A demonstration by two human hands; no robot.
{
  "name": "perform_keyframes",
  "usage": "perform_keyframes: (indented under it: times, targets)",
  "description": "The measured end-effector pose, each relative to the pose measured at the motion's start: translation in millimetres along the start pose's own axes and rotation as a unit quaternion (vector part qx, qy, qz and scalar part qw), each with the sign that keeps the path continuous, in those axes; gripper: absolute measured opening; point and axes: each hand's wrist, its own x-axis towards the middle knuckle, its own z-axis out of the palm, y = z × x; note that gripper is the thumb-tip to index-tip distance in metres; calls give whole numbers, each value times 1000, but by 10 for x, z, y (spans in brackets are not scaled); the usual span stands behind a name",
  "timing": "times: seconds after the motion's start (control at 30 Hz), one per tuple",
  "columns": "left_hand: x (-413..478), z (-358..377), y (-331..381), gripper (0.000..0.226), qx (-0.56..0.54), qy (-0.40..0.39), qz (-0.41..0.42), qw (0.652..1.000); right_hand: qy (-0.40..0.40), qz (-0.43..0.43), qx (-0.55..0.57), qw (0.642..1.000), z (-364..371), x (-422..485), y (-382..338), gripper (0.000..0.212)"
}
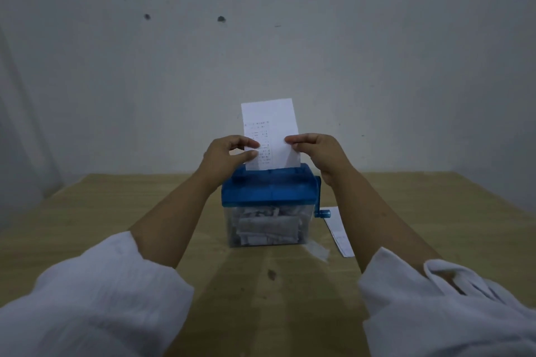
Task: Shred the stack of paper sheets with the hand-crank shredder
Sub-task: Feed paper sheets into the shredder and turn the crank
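Your shredder already holds shreds; your left hand and right hand pinch one sheet at its slot, and more paper waits beside it.

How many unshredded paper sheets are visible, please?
2. One sheet in the hand-crank shredder's slot, pinched by left hand and right hand; another sheet on the table beside the crank, maybe atop more.

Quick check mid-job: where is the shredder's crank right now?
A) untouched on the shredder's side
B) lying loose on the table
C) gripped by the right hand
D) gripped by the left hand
A: the crank hangs untouched on the side of the shredder, while the left hand and right hand both pinch the upright sheet.
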Motion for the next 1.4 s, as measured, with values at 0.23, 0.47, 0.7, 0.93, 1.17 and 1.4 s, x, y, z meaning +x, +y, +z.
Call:
perform_keyframes:
  times: [0.23, 0.47, 0.7, 0.93, 1.17, 1.4]
  targets:
    - [-48, 21, -126, 12, 47, -8, 6, 999, -14, -6, -13, 1000, -21, -17, 257, 19]
    - [-42, -21, -189, 12, 64, -3, -1, 998, -9, -25, -1, 1000, 12, -41, 346, 16]
    - [-157, 113, -146, 15, 134, 111, 47, 984, -11, -39, -11, 999, 1, -30, 347, 15]
    - [-369, 535, 67, 61, 361, -66, 162, 916, 2, -45, 2, 999, 19, -38, 375, 42]
    - [-378, 623, -7, 74, 462, -80, 120, 875, 70, 21, -29, 997, -92, -227, 599, 31]
    - [-446, 655, 70, 71, 440, -87, 81, 890, 25, 64, -184, 980, -239, -620, 972, 41]
